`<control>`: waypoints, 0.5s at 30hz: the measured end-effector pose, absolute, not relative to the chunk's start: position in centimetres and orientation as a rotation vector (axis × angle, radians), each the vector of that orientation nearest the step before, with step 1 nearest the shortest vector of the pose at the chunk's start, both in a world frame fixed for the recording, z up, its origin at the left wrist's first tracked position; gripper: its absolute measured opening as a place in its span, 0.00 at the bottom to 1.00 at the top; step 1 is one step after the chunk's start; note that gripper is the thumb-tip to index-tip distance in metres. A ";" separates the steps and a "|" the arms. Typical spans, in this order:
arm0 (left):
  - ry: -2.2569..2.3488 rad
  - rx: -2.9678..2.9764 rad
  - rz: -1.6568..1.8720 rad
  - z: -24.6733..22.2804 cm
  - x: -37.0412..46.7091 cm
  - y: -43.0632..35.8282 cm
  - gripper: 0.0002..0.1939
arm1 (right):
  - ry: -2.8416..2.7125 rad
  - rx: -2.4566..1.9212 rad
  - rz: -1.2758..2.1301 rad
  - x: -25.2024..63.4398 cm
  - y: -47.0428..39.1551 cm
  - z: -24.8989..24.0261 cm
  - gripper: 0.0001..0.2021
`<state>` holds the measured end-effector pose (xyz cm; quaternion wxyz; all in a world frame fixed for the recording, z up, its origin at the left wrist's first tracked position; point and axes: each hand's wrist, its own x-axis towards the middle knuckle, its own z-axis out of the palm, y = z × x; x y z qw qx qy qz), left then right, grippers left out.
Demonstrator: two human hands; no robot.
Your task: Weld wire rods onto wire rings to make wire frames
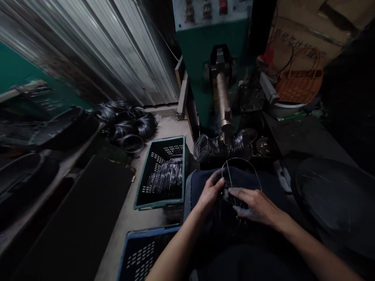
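Note:
Above my lap, a thin round wire ring [256, 172] stands tilted in front of me. My left hand [211, 192] pinches its left side between thumb and fingers. A straight wire [229, 174] runs across the ring from its upper rim down to the fingertips of my right hand [259, 205]. Those fingers are closed around the lower part of the straight wire; their exact grip is dim. Below the hands, more dark wire pieces [238, 222] lie in shadow on my lap, hard to make out.
Ahead stands a green machine [196, 74] with a copper-coloured arm [223, 97] above bundled wire rings [205, 148]. To the left are a green crate [184, 171] holding wire pieces, a blue crate [129, 249] and wire coils [131, 123]. A wicker basket [300, 86] sits right.

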<state>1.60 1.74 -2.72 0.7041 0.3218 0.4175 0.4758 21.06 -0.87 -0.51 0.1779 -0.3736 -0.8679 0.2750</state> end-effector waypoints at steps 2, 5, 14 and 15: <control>0.908 0.686 1.057 -2.7 1.8 2.0 0.25 | -2.464 -1.063 0.776 21.2 -0.6 -0.3 0.28; 0.900 0.612 1.033 -2.7 1.9 2.2 0.26 | -2.463 -1.055 0.775 21.5 -0.2 0.1 0.27; 0.867 0.573 1.030 -2.2 2.0 2.3 0.32 | -2.445 -1.026 0.745 21.9 0.5 0.4 0.27; 0.870 0.584 1.026 -2.1 2.0 2.3 0.33 | -2.446 -1.028 0.741 21.9 0.6 0.4 0.27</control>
